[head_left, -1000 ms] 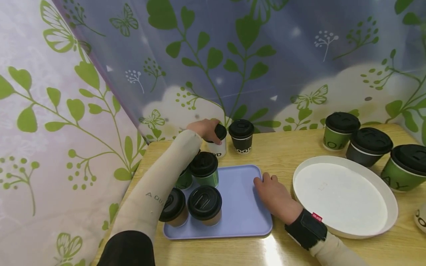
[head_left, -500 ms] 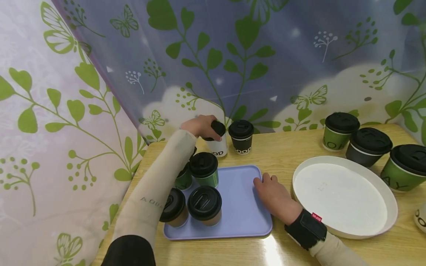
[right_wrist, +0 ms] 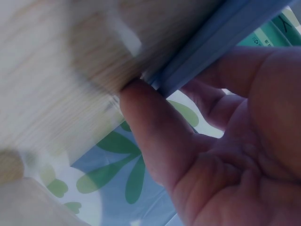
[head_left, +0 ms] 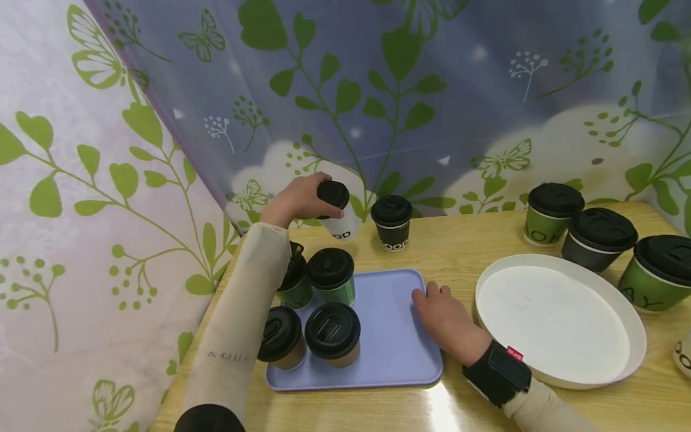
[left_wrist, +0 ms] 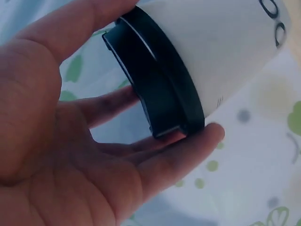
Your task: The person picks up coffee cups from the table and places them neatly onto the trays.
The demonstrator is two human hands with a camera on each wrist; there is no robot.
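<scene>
My left hand [head_left: 296,201] holds a white paper coffee cup [head_left: 342,226] by its black lid [left_wrist: 160,75], with thumb and fingers spread around the rim. The cup is tilted and lifted above the back of the table. My right hand [head_left: 448,321] pinches the right edge of a lilac rectangular tray [head_left: 399,342]; in the right wrist view, the thumb [right_wrist: 153,127] lies on one side of the rim and the fingers on the other. On the tray's left half stand two green lidded cups [head_left: 337,293] behind two brown lidded cups [head_left: 342,355].
A black lidded cup [head_left: 391,233] stands at the back, right of the lifted cup. Right of the tray lies a round white tray [head_left: 556,324]. Several lidded cups, among them a green one [head_left: 545,225], line the far right. A patterned cloth [head_left: 459,120] hangs behind.
The left hand has raised the white cup off the table and drawn it left, tilting it. The right hand and the lilac tray have stayed in place.
</scene>
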